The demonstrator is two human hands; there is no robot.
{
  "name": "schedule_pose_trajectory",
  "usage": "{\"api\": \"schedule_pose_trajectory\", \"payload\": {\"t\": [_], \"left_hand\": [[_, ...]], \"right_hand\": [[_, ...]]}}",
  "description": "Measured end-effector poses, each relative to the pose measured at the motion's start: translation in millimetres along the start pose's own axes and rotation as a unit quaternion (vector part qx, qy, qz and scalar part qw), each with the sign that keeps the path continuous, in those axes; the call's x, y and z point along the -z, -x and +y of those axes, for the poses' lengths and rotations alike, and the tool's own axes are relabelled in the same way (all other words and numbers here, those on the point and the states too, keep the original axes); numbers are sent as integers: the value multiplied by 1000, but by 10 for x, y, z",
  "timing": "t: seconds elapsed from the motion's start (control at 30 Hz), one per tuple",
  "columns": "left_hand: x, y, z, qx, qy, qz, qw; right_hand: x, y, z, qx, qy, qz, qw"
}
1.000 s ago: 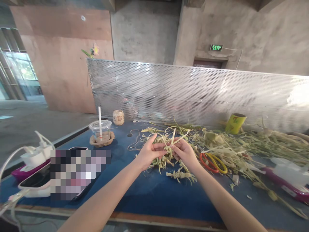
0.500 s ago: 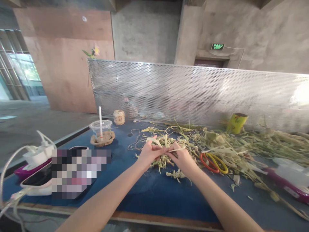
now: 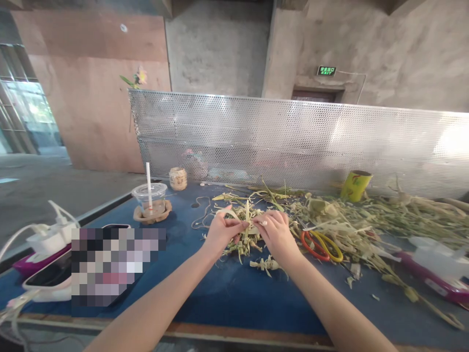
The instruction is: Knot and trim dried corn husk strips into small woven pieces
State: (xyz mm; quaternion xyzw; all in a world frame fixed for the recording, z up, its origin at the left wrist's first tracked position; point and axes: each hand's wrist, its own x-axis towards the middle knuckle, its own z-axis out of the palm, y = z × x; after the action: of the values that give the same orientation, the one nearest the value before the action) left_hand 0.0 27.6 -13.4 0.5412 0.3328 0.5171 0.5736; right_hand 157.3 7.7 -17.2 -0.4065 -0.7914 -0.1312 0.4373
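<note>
My left hand (image 3: 224,231) is closed in a pinch on a pale dried plant strip (image 3: 247,210) whose end stands up above the fingertips. Close beside it, my right hand (image 3: 275,233) is pinched on the same pale strip work, and the fingertips of both hands almost meet. Below and behind the hands spreads a heap of knotted, dried plant strips (image 3: 244,247), partly hidden by them. A small knotted bundle (image 3: 266,264) lies apart, just below my right hand. Exactly how the strip is folded between my fingers is too small to tell.
Scissors with red and yellow handles (image 3: 331,250) lie right of my hands. Loose dried stalks (image 3: 414,220) cover the right side, near a yellow-green can (image 3: 356,186). A lidded plastic cup (image 3: 141,195), phone (image 3: 49,274) and purple power strip (image 3: 27,261) stand left. A perforated metal panel (image 3: 234,132) borders the back.
My right hand has turned, its back now showing more and its fingers curled at the strip. The left hand keeps its pinch. The whole view has shifted slightly.
</note>
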Motion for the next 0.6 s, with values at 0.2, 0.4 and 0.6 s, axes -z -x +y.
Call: {"api": "schedule_pose_trajectory", "payload": {"t": [0.2, 0.4, 0.6], "left_hand": [[-7, 9, 38, 17, -10, 20, 1000], [22, 7, 65, 38, -10, 35, 999], [-39, 5, 3, 23, -24, -5, 999]], "right_hand": [[3, 23, -28, -62, -119, 9, 991], [-14, 19, -8, -122, -281, -36, 951], [-32, -31, 42, -57, -245, -17, 968]]}}
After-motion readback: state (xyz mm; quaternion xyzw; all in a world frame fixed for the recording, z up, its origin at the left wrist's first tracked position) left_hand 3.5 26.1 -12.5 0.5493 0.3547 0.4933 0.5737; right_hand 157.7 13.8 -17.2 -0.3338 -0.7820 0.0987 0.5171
